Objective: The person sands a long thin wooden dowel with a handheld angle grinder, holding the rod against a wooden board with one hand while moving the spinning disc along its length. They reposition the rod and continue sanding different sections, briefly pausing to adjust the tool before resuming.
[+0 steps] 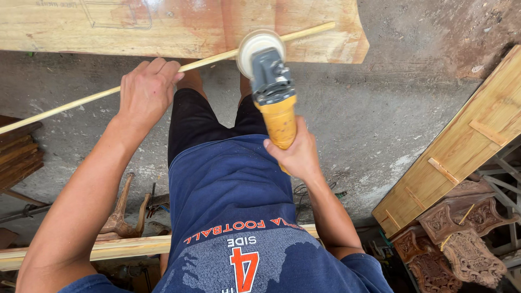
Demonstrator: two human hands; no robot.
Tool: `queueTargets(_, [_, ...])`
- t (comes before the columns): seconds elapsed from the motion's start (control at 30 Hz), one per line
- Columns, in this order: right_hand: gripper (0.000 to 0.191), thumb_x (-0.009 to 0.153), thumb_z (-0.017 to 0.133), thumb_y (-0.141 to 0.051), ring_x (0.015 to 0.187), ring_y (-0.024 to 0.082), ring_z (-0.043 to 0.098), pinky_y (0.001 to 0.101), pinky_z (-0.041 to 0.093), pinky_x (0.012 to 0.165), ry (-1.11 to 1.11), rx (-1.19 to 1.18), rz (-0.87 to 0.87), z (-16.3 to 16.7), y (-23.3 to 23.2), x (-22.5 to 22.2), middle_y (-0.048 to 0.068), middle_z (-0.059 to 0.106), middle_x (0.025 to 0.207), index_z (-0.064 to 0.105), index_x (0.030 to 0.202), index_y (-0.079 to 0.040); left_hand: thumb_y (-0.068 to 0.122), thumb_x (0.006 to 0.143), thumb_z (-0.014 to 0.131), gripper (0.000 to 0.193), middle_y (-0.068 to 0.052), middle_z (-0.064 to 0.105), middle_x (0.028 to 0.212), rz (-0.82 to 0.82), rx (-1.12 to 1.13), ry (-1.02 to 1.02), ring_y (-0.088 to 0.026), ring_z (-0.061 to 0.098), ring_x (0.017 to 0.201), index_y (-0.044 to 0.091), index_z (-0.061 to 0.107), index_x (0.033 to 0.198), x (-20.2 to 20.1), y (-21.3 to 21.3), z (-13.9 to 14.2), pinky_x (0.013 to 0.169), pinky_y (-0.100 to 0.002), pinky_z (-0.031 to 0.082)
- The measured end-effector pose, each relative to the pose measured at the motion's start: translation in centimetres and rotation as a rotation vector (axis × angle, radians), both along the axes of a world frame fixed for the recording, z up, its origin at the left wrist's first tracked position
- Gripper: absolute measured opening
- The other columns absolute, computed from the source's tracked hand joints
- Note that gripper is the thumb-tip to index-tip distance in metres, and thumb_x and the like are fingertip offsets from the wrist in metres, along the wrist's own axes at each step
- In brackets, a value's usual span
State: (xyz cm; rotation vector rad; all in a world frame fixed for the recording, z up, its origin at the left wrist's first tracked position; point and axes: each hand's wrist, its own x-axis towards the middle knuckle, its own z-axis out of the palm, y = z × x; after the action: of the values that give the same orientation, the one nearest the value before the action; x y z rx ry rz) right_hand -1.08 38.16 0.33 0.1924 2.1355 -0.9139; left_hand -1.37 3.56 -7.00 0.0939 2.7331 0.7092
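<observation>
shirt: nearest the camera, a dark blue shirt (239,217) with orange and white print is seen from above, with black shorts (201,122) beyond it.
left hand: the left hand (145,92) is closed around a thin wooden rod (70,106), fingers curled over the top, at about the middle of its visible length.
rod look: the rod is pale yellow, slim, round and straight, with an even, smooth-looking surface; it runs on a slant from the left edge of the view up to the right, and its far end (325,26) lies over the plank.
rod place: the rod is held above the concrete floor (380,119), crossing in front of the knees and passing under the disc of the grinder.
right hand: the right hand (293,154) is clamped on the yellow body of an angle grinder (274,97), thumb on the near side.
grinder look: a grey gear head sits ahead of the yellow body, and a round whitish disc (259,46) is mounted at the front; the disc is set against the rod, though whether it truly touches cannot be told.
plank: a broad, pale wooden plank (179,27) with reddish patches lies across the top of the view.
right side: a long light board (461,146) with small cross battens leans on a slant, and carved brown wooden pieces (461,244) are stacked beside it.
left side: dark wooden slats (16,154) are seen at the left edge, a curved carved leg (122,211) lies near the floor, and a pale beam (125,247) runs across below it.
</observation>
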Motion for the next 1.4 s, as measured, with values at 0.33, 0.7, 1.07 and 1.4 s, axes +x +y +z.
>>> queueTargets(0.33, [0.055,0.082,0.085,-0.021,0.095,0.019,0.071,0.0349,0.058,0.086,0.065,0.000,-0.307,0.5,5.4,-3.3,0.011,0.072,0.106,0.055,0.124,0.000,0.018,0.106,0.071,0.010,-0.008,0.061,0.089,-0.007,-0.006,-0.005,-0.031,0.063,0.080,0.010,0.067,0.102,0.3,0.0,0.0,0.065,-0.046,0.050])
queueTargets(0.7, [0.064,0.076,0.088,-0.030,0.093,0.026,0.075,0.0385,0.058,0.081,0.023,-0.008,-0.035,0.0,2.4,-1.2,0.016,0.075,0.099,0.055,0.121,0.000,0.016,0.107,0.071,0.010,-0.008,0.060,0.090,-0.030,-0.040,-0.005,-0.030,0.062,0.081,0.009,0.066,0.101,0.2,0.2,0.2,0.067,-0.046,0.051])
queueTargets(1.07, [0.058,0.081,0.084,-0.010,0.096,0.017,0.067,0.0338,0.057,0.086,0.126,-0.073,-0.294,0.7,5.0,-1.7,0.008,0.068,0.108,0.052,0.128,0.002,0.021,0.100,0.075,0.012,-0.009,0.061,0.091,0.019,0.009,0.117,-0.030,0.065,0.084,0.011,0.071,0.106,1.0,-0.2,-1.3,0.067,-0.044,0.054])
queueTargets(1.4, [0.055,0.081,0.084,-0.012,0.095,0.016,0.067,0.0327,0.056,0.086,0.049,-0.112,-0.267,2.1,2.4,-1.3,0.008,0.069,0.107,0.055,0.126,0.000,0.039,0.097,0.079,0.030,-0.009,0.067,0.085,0.072,0.022,-0.092,-0.032,0.068,0.082,0.009,0.073,0.099,0.8,-1.0,-1.4,0.064,-0.048,0.053])
